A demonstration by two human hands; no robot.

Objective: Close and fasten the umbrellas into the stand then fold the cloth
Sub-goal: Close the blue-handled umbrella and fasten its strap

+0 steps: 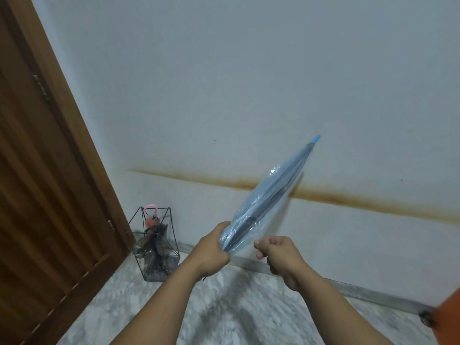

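Note:
A closed light-blue translucent umbrella points up and to the right, its blue tip near the wall. My left hand grips its gathered canopy near the lower end. My right hand is closed just right of it, and seems to pinch the canopy's edge or strap; what it holds is hard to see. A black wire umbrella stand sits on the floor in the corner, holding a dark folded umbrella and one with a pink handle.
A brown wooden door fills the left side. The white wall carries a rusty stain line. The floor is grey marble. An orange object shows at the lower right edge.

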